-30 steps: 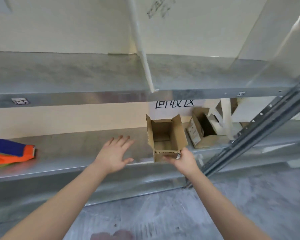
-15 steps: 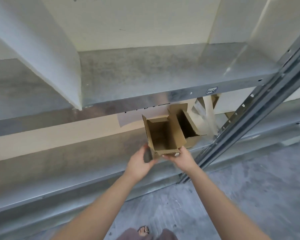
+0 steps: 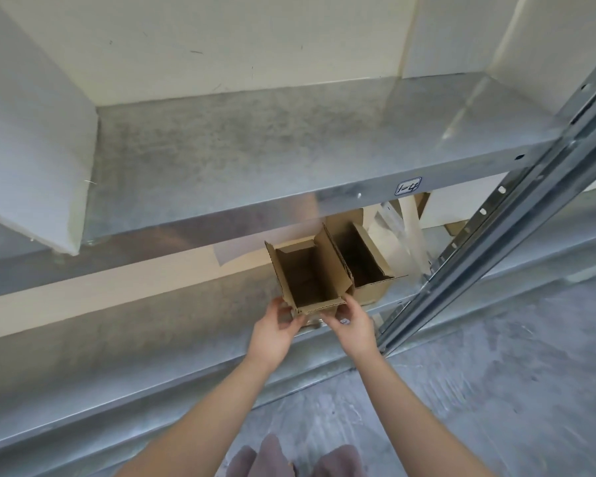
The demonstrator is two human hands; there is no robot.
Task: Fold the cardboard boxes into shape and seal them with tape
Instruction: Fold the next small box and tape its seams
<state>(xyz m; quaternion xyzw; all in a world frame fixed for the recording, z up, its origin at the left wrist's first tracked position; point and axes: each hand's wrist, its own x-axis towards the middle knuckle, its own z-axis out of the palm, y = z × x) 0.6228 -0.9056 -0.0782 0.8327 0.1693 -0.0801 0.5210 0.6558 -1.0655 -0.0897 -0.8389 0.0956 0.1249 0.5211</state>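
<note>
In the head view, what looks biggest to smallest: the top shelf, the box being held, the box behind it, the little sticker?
1. top shelf
2. held box and box behind it: alike, the back one partly hidden, so unranked
3. sticker

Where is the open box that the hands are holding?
In the head view, the open box is mid-frame at the front edge of the lower shelf, gripped by the left hand and right hand, with a second box just to its right.
</note>
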